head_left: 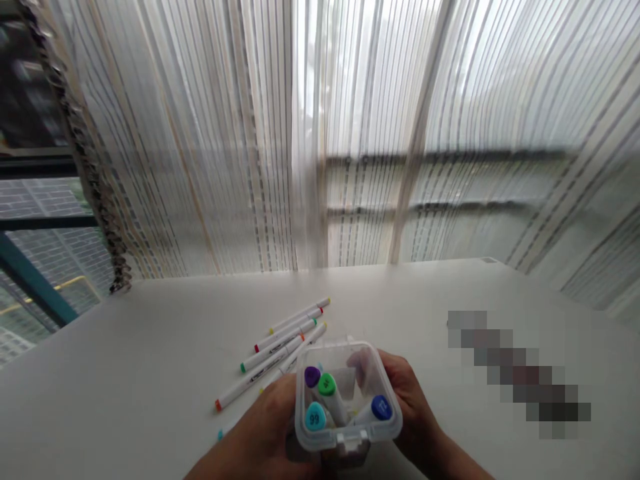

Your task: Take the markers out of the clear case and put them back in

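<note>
A clear plastic marker box (346,440) is held upright between both hands above a white table (150,360), its open top toward me. Inside stand several markers with coloured caps: purple (313,377), green (327,385), teal (315,417) and blue (381,407). My left hand (260,433) wraps the box's left side. My right hand (407,400) grips its right side, a finger showing through the wall. Several loose white markers (280,347) lie in a fan on the table just beyond my left hand.
A sheer striped curtain (320,133) hangs behind the table's far edge, with a window frame showing through. A blurred-out patch (515,367) lies on the table to the right. At left, a beaded curtain edge (95,180) and a window on a brick wall.
</note>
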`<state>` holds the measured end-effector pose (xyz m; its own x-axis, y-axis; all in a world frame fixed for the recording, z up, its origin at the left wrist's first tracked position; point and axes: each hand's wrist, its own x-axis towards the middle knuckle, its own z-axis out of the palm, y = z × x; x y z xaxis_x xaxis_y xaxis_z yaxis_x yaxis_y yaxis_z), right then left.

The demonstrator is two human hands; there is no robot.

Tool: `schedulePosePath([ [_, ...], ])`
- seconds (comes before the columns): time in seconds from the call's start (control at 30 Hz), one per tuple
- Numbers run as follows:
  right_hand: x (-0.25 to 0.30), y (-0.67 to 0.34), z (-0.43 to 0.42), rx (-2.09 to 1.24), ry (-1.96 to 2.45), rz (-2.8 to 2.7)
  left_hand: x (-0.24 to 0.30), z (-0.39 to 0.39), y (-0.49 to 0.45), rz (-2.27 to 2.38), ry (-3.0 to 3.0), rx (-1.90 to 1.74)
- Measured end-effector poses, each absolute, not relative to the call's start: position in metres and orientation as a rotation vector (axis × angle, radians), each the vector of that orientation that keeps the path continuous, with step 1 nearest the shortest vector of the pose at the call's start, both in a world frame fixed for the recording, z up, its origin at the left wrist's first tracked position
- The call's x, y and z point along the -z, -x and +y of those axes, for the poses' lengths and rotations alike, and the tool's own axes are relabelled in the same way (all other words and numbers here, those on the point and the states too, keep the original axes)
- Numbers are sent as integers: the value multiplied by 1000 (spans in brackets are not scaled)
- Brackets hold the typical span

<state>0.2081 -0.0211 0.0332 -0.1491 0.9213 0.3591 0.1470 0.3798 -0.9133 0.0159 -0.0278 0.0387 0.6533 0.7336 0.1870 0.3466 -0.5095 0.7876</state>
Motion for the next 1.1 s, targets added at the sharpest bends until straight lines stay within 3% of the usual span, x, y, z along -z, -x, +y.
schedulePosePath([
  [0.53, -32, -209, -19, -858, 989, -1632, -47, -28, -19, 830, -2172, -647],
  [0.8, -9, -230, 9, -537, 1249, -1753, -46, -29, -20, 850, -2138, -633],
  [1.1, -28, -219, -6, -757, 985, -2160, -32, -28, -13, 829, -2196, -676],
])
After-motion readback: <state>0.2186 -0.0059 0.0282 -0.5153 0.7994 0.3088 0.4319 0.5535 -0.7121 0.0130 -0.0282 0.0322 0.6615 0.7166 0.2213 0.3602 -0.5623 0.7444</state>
